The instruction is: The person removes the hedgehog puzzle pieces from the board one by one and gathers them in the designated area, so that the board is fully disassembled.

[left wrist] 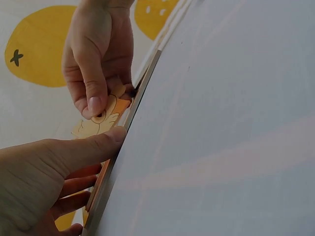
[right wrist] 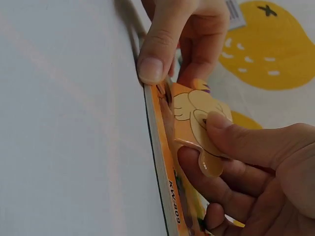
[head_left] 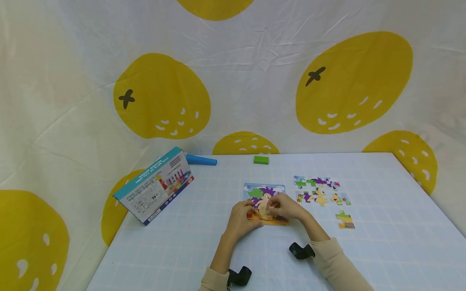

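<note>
A flat jigsaw puzzle board (head_left: 249, 187) with a purple-haired cartoon character lies on the table. My left hand (head_left: 240, 220) grips its near left corner, thumb along the front edge and fingers over the left side. Above the board's near part, my right hand (head_left: 287, 207) pinches a tan and orange puzzle piece (right wrist: 184, 105) between thumb and fingers. That piece is tilted up from the board, its rounded tab pointing outward. Both hands cover much of the lower picture. Loose puzzle pieces (head_left: 321, 198) lie in rows to the right, with another piece (head_left: 345, 220) nearer me.
A printed cardboard box (head_left: 156, 184) leans at the table's left side. Behind it a blue tapered object (head_left: 202, 160) lies on the table. A small green block (head_left: 261, 160) sits near the back edge, in front of a fruit-patterned cloth (head_left: 255, 101).
</note>
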Available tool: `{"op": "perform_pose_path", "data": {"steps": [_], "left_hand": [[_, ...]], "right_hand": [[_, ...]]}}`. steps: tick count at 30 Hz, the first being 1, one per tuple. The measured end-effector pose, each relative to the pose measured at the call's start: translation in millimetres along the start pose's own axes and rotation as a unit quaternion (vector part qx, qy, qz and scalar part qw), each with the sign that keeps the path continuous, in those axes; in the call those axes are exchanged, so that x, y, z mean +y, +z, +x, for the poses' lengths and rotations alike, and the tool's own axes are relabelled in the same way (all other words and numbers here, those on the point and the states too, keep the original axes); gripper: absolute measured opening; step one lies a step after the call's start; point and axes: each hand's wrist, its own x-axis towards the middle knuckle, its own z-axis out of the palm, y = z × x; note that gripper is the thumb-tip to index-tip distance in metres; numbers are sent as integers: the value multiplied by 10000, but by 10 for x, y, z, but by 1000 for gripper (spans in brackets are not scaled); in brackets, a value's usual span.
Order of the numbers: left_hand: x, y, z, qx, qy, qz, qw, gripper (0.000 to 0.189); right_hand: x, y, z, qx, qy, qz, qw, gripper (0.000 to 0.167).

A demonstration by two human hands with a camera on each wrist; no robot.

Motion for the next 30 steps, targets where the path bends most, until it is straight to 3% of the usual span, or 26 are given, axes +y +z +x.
{"op": "perform_pose_path", "data": {"steps": [6,13,22,30], "left_hand": [[-6,12,6,35,43,-116,9999,37],[-6,12,-1,88,-24,-191,9998,34],[-4,15,-4,50,-164,-284,9994,34],[1,1,-14,99,-79,-307,9994,34]], "right_hand": [[48,-66,-111,319,-65,15,9995,11],[165,-348,-431,838,-57,-200,9963,14],[327,-719,-934,1120,803,-4,9905,27],[418,-841,-1180,1315,1387,-431,9806,23]]}}
